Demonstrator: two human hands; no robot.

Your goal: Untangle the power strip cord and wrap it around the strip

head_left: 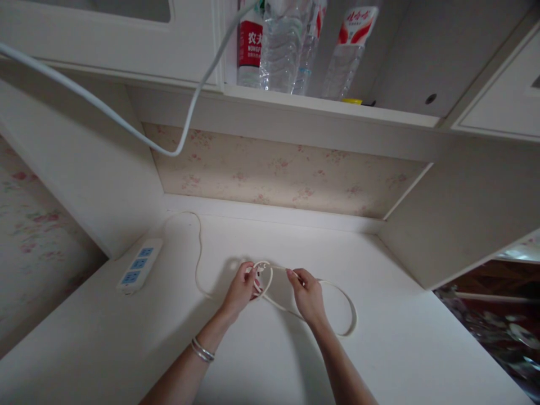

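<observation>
A thin cream-white cable (352,315) lies over the white desktop and runs up into both of my hands. My left hand (242,289) is closed around a small loop of it, with fingers pinching the strands; a small white piece with dark parts shows near the fingertips, too small to name. To the right, my right hand (307,293) pinches a stretch of the same cable, which is straight between the two hands. Beyond the right hand the cable bends in a wide loop on the desk. Another stretch winds from the left back corner towards my left hand.
A white power strip (141,265) with blue sockets lies on the desk (253,371) at the left. A thick white cord (126,128) hangs across the upper left. Plastic bottles (282,48) stand on the shelf above; side panels flank the desk.
</observation>
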